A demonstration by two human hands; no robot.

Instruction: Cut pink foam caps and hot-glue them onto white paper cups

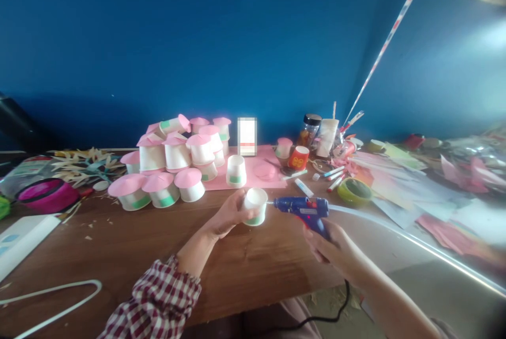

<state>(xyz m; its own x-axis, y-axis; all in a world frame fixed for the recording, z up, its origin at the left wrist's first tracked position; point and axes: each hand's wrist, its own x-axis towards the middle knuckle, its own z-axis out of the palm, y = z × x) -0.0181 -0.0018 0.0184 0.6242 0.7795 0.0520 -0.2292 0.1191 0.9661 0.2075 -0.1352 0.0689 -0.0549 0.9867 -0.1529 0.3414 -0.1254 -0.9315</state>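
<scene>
From far off, I see a round, bright pink thing with a black edge (47, 196) at the left of the frame. Next, left of the middle, white paper cups with pink paper tops (176, 155) sit in a pile on the brown wooden table (237, 265), likely stacked to save room. In the middle, my left hand (229, 214) has its fingers curled around a white paper cup with a green patch (256, 211), I think to keep it steady. A blue plastic glue gun (298, 205) points its tip at the cup's top edge; I can't tell if they touch. Right of the middle, my right hand (330, 244) grips the gun's handle, perhaps for good aim. A long, clear glue stick (395, 230) pokes out behind, toward the right edge.
</scene>
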